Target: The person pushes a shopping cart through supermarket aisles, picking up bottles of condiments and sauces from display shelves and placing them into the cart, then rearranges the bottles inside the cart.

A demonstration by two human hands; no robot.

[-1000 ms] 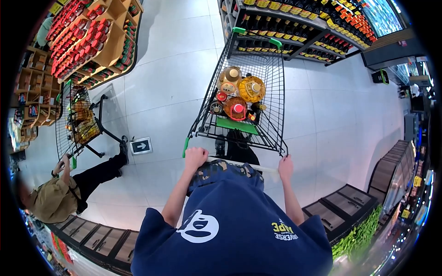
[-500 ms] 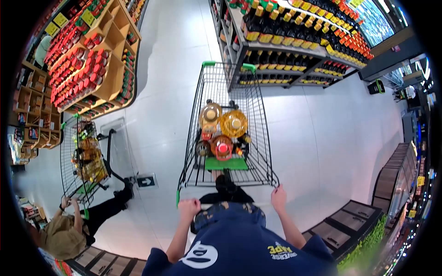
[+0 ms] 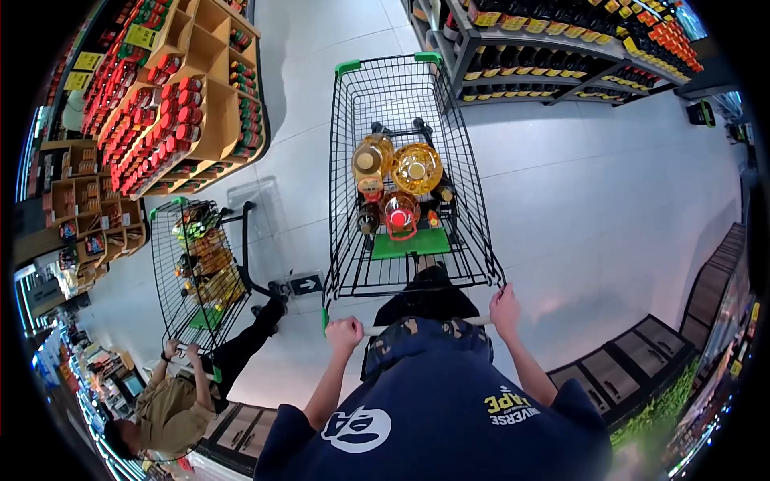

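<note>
My left hand (image 3: 345, 333) is closed around the left end of the pale handlebar (image 3: 378, 329) of a black wire shopping cart (image 3: 473, 200) with green corners. My right hand (image 3: 504, 311) grips the bar's right end, beside the basket's rear corner. Inside the cart stand a large bottle of yellow oil (image 3: 417, 168), a paler large bottle (image 3: 373, 156) and an amber bottle with a red cap and red handle (image 3: 400, 212). Smaller dark-capped bottles (image 3: 443, 191) sit around them. A green panel (image 3: 411, 244) lies at the cart's near end.
At left, a person in a tan top (image 3: 168, 413) holds another loaded cart (image 3: 164, 276). Wooden shelves with red-lidded jars (image 3: 172, 132) rise beyond it. Dark bottles (image 3: 521, 60) fill a rack ahead right. Low cabinets (image 3: 613, 373) run along the right. An arrow sign (image 3: 305, 284) marks the floor.
My cart and both hands appear higher in view, and the cart's front is farther along the right rack. The other person and cart have shifted rightward in view. My grip is unchanged.
</note>
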